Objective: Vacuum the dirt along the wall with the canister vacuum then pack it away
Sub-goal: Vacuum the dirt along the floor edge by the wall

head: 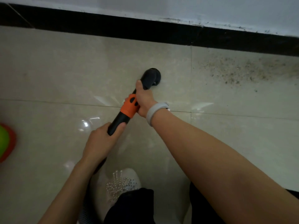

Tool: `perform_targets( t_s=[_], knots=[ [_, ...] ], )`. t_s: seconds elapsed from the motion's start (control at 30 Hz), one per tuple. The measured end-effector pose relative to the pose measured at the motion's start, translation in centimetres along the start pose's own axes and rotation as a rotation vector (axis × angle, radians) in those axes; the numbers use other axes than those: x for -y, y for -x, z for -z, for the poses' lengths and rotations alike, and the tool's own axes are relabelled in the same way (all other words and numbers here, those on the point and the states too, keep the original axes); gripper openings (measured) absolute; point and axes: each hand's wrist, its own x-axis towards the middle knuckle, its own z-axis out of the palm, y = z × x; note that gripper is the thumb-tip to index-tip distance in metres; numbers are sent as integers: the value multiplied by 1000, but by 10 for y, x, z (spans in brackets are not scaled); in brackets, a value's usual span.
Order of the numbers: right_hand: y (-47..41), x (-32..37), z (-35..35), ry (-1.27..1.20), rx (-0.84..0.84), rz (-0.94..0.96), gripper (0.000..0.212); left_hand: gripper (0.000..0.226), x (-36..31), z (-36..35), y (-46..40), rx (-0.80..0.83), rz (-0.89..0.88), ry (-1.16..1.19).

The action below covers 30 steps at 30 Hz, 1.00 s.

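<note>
Both hands grasp the vacuum wand (124, 116): right grip (144, 98) near the nozzle (151, 76), left grip (101, 139) lower. Dirt (247, 71) lies rightward by the black skirting (113, 29); a blurred green-red object (6, 142) is cut off left.

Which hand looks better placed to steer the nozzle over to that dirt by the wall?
The right hand, probably. It grips the black vacuum wand nearest its round black nozzle, and the speckled brown dirt lies to its right. The left hand holds the rear end.

Indoor room, most likely a home: glossy beige floor tiles (64, 70) meet a black baseboard (113, 28) under a white painted wall (210, 8), with scattered dirt (246, 70) beside the baseboard.
</note>
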Motion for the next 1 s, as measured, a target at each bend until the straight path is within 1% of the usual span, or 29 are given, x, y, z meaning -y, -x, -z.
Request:
perform_targets(
  t_s=[0.07,0.13,0.17,0.23,0.3,0.4,0.47,0.5,0.57,0.63,0.67,0.73,0.8,0.83,0.9,1.0],
  knots=[
    [6,-14,-20,58,36,-14,43,40,18,11,8,-23,42,63],
    [11,-29,-36,57,75,-23,43,39,32,17,18,-14,80,121],
    [15,-36,-39,55,81,-26,46,39,38,18,23,-2,92,149],
    [21,-45,-34,71,56,-26,51,34,43,17,30,34,87,186],
    [22,-51,-16,53,-19,-12,47,29,41,9,31,94,64,208],
    [26,-53,22,-59,-138,47,42,26,26,-8,25,205,0,128],
    [29,-56,36,-171,-173,105,35,34,11,-22,18,276,-47,32],
    [32,-53,42,-177,-208,116,34,39,2,-29,16,298,-64,-6],
    [28,-42,50,-177,-251,120,34,50,-10,-36,12,292,-65,-32],
    [20,-27,50,-180,-226,93,37,54,-10,-31,11,233,-50,-42],
    [15,-24,44,-139,-197,89,42,50,-6,-25,12,196,-42,-35],
    [14,-25,19,-16,-93,60,47,38,8,-9,16,114,1,52],
    [21,-33,-12,78,39,30,47,33,22,6,22,48,64,174],
    [24,-37,-23,87,86,20,46,32,27,12,25,31,88,222],
    [31,-43,-38,58,142,2,44,32,33,18,31,44,117,274],
    [32,-54,-28,12,138,-23,43,31,36,17,36,162,143,305]
  ],
)
